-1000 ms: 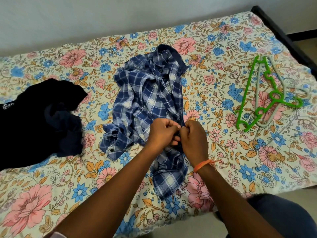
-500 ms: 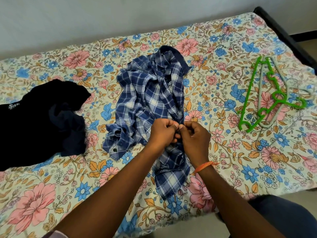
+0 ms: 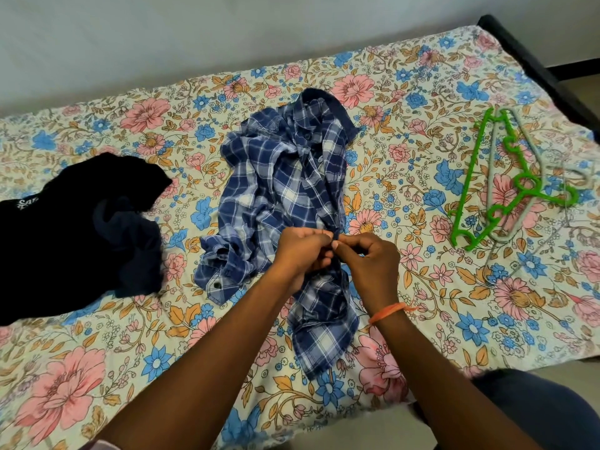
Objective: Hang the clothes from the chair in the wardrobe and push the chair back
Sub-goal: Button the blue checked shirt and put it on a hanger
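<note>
A blue and white plaid shirt lies crumpled in the middle of the floral bed. My left hand and my right hand meet over its front edge, both pinching the fabric at the button line between thumb and fingers. An orange thread is tied round my right wrist. A pile of black and dark navy clothes lies at the left. A green hanger rests on a grey hanger at the right of the bed.
A pale wall runs behind the bed. The bed's dark frame shows at the far right corner, with floor beyond it. My knee in dark trousers is at the bottom right, against the near edge of the bed.
My hands stay together on the shirt's front edge; the fingers of my right hand have loosened a little. The shirt and hangers have not moved.
</note>
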{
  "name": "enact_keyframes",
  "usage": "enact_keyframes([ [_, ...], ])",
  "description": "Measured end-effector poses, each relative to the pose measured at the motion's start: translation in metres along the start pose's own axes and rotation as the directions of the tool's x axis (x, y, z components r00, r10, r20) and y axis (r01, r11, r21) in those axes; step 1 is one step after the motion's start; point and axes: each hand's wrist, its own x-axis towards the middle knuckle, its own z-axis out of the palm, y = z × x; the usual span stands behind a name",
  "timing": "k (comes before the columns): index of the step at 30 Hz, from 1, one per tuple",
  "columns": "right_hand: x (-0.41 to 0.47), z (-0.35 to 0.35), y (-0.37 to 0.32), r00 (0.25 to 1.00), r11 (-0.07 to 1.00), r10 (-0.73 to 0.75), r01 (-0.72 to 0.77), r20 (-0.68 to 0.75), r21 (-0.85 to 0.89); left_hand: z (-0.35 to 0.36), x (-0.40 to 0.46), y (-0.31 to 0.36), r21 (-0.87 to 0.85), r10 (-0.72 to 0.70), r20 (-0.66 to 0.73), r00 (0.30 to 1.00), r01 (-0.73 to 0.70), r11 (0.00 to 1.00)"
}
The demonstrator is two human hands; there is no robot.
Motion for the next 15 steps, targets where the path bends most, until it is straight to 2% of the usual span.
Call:
enact_keyframes([
  [5, -0.0022, 0.0016, 0.0008, 0.992, 0.989, -0.107, 0.1, -0.069, -0.108, 0.0008, -0.0031, 0.0042, 0.032, 0.009, 0.072, 0.997, -0.012, 0.999],
  [7, -0.0017, 0.0014, 0.0018, 0.992, 0.989, -0.106, 0.098, -0.071, -0.109, 0.0015, -0.0017, 0.003, 0.046, 0.003, 0.061, 0.998, -0.006, 0.999],
  [11, -0.0016, 0.0015, 0.0023, 0.999, 0.999, 0.022, -0.024, -0.045, -0.035, 0.0055, 0.0002, 0.002, 0.089, -0.046, 0.025, 0.999, 0.044, 0.995],
  [15, -0.0006, -0.0012, -0.002, 0.976, 0.965, 0.217, -0.218, 0.025, 0.146, 0.0072, 0.0033, 0.0003, 0.107, -0.111, -0.018, 0.994, 0.112, 0.988],
])
